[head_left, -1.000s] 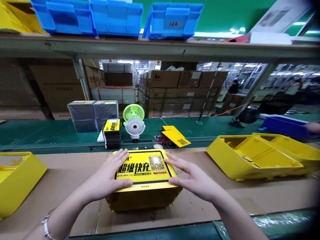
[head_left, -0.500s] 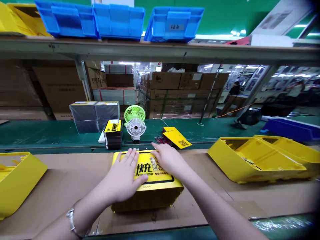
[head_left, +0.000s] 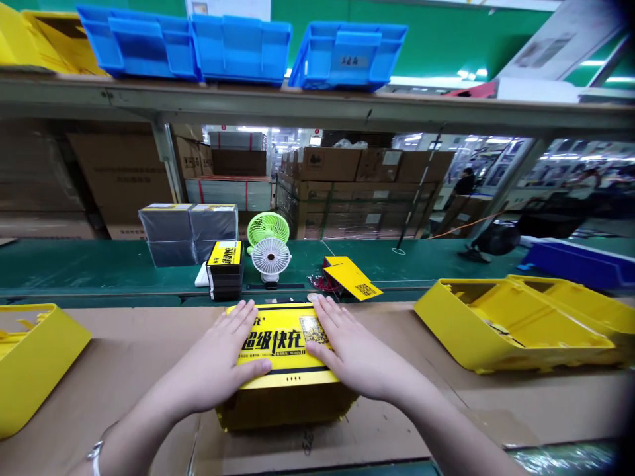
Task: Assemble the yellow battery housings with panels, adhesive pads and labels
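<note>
The left hand (head_left: 218, 358) and right hand (head_left: 356, 354) lie flat and wide on the label (head_left: 275, 341) atop a yellow case (head_left: 288, 404) on cardboard (head_left: 139, 357).

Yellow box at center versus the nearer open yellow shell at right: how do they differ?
The center box shows black lettering and a QR code on top; the right shell looks plain outside. The right shell lies open upward, inside visible; the center box's top is covered. Both are yellow and rest on cardboard.
</note>
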Tool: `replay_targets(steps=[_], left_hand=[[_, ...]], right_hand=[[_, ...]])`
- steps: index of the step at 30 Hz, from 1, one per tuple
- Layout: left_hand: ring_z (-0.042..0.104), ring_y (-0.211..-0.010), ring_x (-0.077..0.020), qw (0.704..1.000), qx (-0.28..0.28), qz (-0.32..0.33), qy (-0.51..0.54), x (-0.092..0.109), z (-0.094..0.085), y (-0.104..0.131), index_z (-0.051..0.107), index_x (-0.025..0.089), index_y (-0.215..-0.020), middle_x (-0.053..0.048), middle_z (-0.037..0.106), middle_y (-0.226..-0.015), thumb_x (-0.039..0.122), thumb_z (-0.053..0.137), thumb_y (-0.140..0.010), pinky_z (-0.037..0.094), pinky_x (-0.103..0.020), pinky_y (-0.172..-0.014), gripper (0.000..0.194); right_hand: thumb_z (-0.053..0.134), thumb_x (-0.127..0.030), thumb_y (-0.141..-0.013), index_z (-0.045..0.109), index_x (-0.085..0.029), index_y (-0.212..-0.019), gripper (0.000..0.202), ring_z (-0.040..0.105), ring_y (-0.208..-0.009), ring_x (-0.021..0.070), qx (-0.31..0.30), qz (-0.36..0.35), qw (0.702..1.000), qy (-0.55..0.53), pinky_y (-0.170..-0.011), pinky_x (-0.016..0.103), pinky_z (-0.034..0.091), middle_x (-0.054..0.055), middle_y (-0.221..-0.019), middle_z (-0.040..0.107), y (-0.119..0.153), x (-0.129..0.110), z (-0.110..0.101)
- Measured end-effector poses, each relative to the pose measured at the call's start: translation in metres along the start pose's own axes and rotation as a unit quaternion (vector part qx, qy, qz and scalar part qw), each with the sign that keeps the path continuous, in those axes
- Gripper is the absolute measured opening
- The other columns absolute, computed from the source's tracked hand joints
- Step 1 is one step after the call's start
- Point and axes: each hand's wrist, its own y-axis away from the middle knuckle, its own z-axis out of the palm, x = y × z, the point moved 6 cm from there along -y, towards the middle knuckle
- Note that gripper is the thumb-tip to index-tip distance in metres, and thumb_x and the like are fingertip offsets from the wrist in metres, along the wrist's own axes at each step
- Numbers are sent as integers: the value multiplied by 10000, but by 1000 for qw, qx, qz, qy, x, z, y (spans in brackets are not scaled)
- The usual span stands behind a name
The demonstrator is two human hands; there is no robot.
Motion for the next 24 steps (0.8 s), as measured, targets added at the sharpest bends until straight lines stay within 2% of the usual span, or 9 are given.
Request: replay_targets(steps=[2,4,7,12,16,18,20,22,24], left_hand=[[91,-1383,-273,1000,13,1,-19,14,5,-8,147,208,-1426,-77,118,-1505,642,344,-805,103,-498,-1114,783],[89,-1382,-282,999,6,15,-28,30,10,-16,154,186,-1424,-93,136,-1499,656,328,-799,89,-519,-1108,801],[84,-1384,-273,999,-12,36,-26,40,12,-21,125,192,-1428,-84,114,-1503,649,334,-800,102,-505,-1111,804],[64,-1388,-261,1000,-20,-2,25,6,0,0,112,287,-1425,-15,112,-1513,629,384,-799,43,-532,-1111,763],[-14,-1389,-247,985,10,-66,161,-20,4,30,71,347,-1423,44,32,-1524,549,362,-853,8,-511,-1115,670],[-30,-1387,-231,957,34,-91,273,-28,20,45,21,334,-1428,53,-7,-1526,516,307,-881,43,-467,-1127,643],[-17,-1387,-223,916,58,-119,380,-35,47,60,-35,303,-1431,45,8,-1528,507,235,-895,78,-444,-1131,635],[23,-1387,-242,884,49,-147,440,-42,81,71,-19,289,-1437,41,69,-1528,548,206,-877,92,-449,-1135,657],[43,-1384,-281,874,20,-164,456,-46,111,78,6,285,-1440,20,150,-1518,628,326,-809,94,-467,-1137,787]], right_hand=[[277,-608,-869,150,-103,-1431,766,21,-1375,288,-2,-26,1000,7,-1124,488,115,111,-1493,58,-4,-21,5],[268,-548,-897,140,-133,-1434,691,21,-1379,260,-17,-90,996,3,-1129,474,106,81,-1495,56,-7,-43,10],[291,-538,-897,141,-183,-1436,663,55,-1382,241,-27,-130,991,-15,-1131,463,112,50,-1497,72,-6,-54,8],[362,-609,-848,220,-222,-1422,706,53,-1385,231,-16,-52,996,-70,-1137,449,64,19,-1500,107,11,-19,-3],[336,-544,-887,163,-281,-1430,629,-9,-1386,183,-1,20,971,-238,-1137,417,39,-40,-1508,-2,35,20,3],[337,-502,-899,120,-291,-1436,616,5,-1385,170,15,28,936,-350,-1136,400,56,-42,-1510,-8,47,33,15],[399,-478,-877,125,-268,-1439,660,103,-1380,188,23,27,900,-435,-1124,395,157,-1,-1510,84,58,41,39],[518,-448,-805,270,-220,-1406,689,308,-1319,241,10,40,887,-459,-1063,418,311,72,-1448,309,66,44,72],[525,-366,-777,512,-186,-1235,492,536,-1129,274,6,91,903,-420,-951,442,436,106,-1230,572,70,49,105]])
